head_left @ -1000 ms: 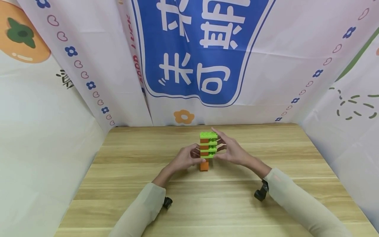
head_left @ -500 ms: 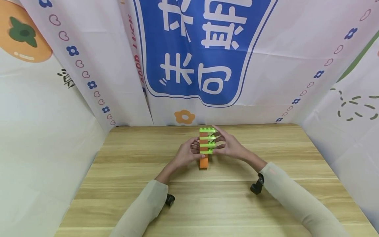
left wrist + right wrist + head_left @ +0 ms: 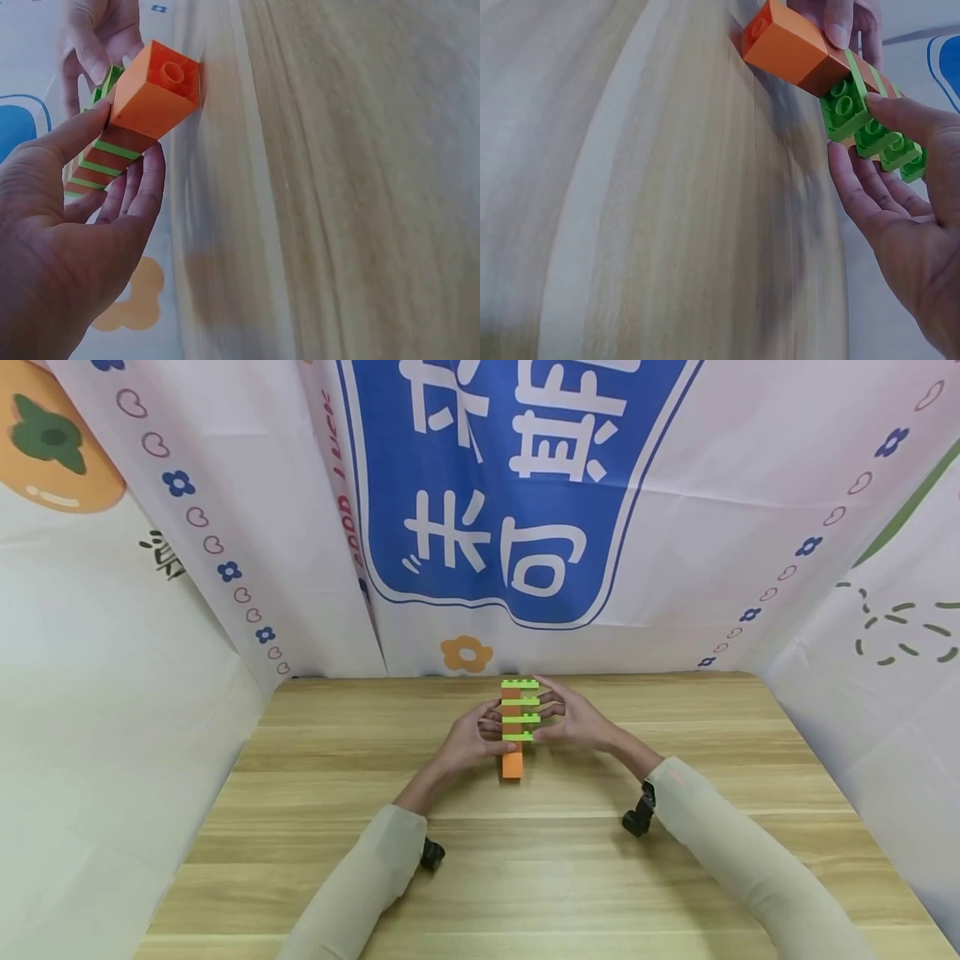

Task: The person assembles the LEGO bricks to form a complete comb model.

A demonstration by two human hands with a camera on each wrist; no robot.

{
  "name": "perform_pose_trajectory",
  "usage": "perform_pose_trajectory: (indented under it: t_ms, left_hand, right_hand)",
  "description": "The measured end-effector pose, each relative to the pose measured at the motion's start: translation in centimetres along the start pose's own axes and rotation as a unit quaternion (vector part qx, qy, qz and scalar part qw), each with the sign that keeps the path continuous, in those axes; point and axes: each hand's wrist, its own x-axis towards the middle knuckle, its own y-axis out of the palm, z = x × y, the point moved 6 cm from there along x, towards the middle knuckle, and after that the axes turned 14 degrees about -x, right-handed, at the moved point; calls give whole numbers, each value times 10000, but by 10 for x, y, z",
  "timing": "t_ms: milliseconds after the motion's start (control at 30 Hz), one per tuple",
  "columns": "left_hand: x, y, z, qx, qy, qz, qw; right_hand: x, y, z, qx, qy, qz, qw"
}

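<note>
A tall stack of toy building blocks (image 3: pixel 512 766), orange bricks alternating with green plates (image 3: pixel 845 109), is held between both hands near the back of the table. The green plates jut out to the right. My left hand (image 3: pixel 467 745) grips the orange side, its thumb just above the bottom orange brick (image 3: pixel 146 97) and the fingers behind. From the right, my right hand (image 3: pixel 583 723) pinches the jutting green plates, thumb in front and other fingers behind. The hollow underside of the bottom brick shows in the left wrist view, so the stack is raised and tilted.
The wooden table (image 3: pixel 525 877) ends at a printed cloth backdrop (image 3: pixel 675 568) just behind the stack. White cloth walls (image 3: pixel 112 735) close off both sides. Each wrist wears a small black camera (image 3: pixel 640 814).
Both hands keep hold of the stack and have shifted it slightly back and left. Its studded top has turned away, so the plates now show nearly edge-on.
</note>
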Motion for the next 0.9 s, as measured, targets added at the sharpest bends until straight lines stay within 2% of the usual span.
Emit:
perform_pose_trajectory:
  t_ms: [233, 467, 767, 900]
  left_hand:
    - [3, -3, 5, 23, -294, -20, 9996]
    - [6, -5, 11, -41, -511, 97, 9986]
    - [10, -7, 16, 9, -678, 141, 9976]
    - [11, -7, 16, 33, -752, 59, 9971]
  right_hand:
    - [7, 4, -8, 257, 315, 210, 9990]
    - [13, 9, -17, 359, 557, 410, 9970]
    - [14, 14, -23, 934, 920, 599, 9896]
    - [15, 14, -24, 745, 935, 565, 9912]
